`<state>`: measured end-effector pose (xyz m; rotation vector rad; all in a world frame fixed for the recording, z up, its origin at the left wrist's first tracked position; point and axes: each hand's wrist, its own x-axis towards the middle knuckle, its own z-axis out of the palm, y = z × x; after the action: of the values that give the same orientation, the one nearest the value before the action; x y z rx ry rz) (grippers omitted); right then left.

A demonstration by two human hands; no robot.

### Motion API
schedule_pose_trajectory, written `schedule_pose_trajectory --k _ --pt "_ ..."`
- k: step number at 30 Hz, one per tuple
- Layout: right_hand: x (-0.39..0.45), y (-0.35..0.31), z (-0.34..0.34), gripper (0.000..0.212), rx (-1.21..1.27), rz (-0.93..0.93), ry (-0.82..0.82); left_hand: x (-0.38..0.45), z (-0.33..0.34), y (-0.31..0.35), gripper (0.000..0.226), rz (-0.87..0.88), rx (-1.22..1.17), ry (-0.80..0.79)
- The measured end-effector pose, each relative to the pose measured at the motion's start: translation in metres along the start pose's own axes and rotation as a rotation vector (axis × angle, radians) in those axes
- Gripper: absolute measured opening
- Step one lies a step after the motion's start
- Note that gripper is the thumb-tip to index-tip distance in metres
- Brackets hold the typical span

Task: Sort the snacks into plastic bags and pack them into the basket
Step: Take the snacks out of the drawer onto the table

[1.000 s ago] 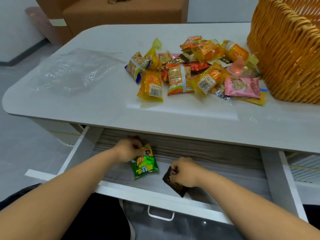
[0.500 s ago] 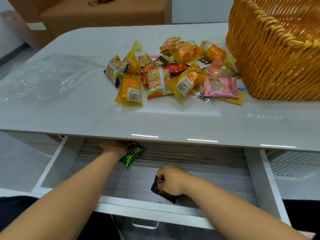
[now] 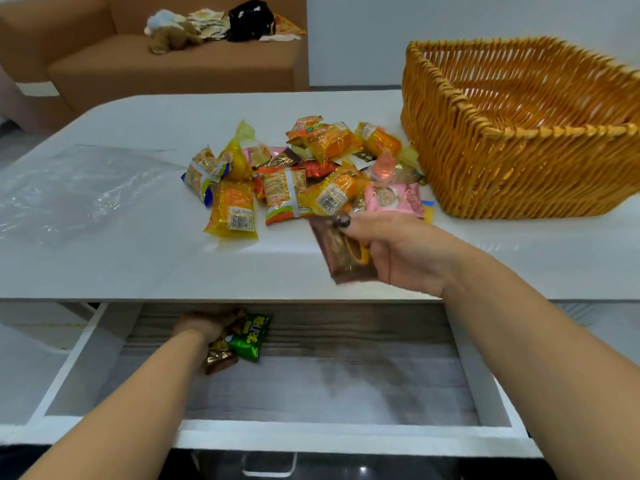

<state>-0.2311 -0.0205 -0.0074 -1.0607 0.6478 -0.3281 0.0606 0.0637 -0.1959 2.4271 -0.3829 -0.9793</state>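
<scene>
the pile of snacks (image 3: 304,174) lies on the white table (image 3: 138,265), just left of the woven basket (image 3: 519,140), which stands at the table's far right with its open mouth toward the camera and shows no snack inside that can be made out. on the near edge of the pile, the right hand (image 3: 398,251) is raised above the table, its fingers and thumb closed around a brown packet (image 3: 341,251) that looks blurred; the packet's top end sits just in front of the pile's nearest wrappers, a yellow packet with a barcode (image 3: 330,195) and a pink packet (image 3: 394,199). well to the left of the pile, a clear plastic bag (image 3: 76,192) lies flat and crumpled on the table, apart from every snack. below the table's front edge, nearer the camera than the pile, an open drawer (image 3: 311,389) stands pulled out, with a pale wood-grain floor. at the back left of that drawer the left hand (image 3: 204,323) is curled down over a small cluster, gripping a green packet (image 3: 249,337) together with a small brown-gold packet (image 3: 220,358) that pokes out under the wrist; how many pieces it holds cannot be told. far behind the pile, a brown sofa (image 3: 173,67) carries a heap of loose items.
</scene>
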Motion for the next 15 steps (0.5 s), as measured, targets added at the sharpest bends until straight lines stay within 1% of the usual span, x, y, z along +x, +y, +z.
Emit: schedule_pose_trajectory --k 1,2,3,4,5,6,7,9,10,12,15 --pt "0.003 -0.005 -0.006 0.007 0.093 -0.044 0.210 0.002 -0.001 -0.003 0.040 -0.020 -0.051 -0.020" --pt "0.008 -0.008 -0.012 0.008 0.177 -0.065 0.386 -0.004 -0.003 -0.002 0.043 -0.065 -0.120 -0.060" --pt "0.013 -0.014 -0.018 0.015 0.259 -0.076 0.516 -0.004 -0.003 -0.004 0.049 -0.111 -0.192 -0.102" --pt "0.018 -0.019 -0.024 0.019 0.344 -0.082 0.597 -0.001 -0.004 -0.007 0.060 -0.128 -0.224 -0.147" --pt "0.023 -0.025 -0.030 0.022 0.418 -0.092 0.645 0.006 -0.004 -0.012 0.068 -0.114 -0.240 -0.169" --pt "0.029 -0.031 -0.034 0.023 0.472 -0.112 0.671 0.021 0.000 -0.019 0.073 -0.104 -0.246 -0.150" --pt "0.035 -0.038 -0.037 0.024 0.512 -0.140 0.683 0.031 0.002 -0.024 0.070 -0.095 -0.250 -0.127" --pt "0.049 -0.047 -0.039 0.019 0.542 -0.217 0.670 0.014 0.001 -0.019 0.060 -0.079 -0.255 -0.094" --pt "0.054 -0.050 -0.039 0.018 0.527 -0.241 0.668 0.002 -0.001 -0.015 0.059 -0.061 -0.242 -0.083" --pt "0.057 -0.054 -0.035 0.023 0.432 -0.196 0.698 -0.010 -0.004 -0.010 0.062 -0.038 -0.219 -0.082" --pt "0.028 -0.047 -0.023 0.023 0.143 -0.070 0.688 -0.022 -0.006 -0.004 0.051 0.007 -0.173 -0.094"
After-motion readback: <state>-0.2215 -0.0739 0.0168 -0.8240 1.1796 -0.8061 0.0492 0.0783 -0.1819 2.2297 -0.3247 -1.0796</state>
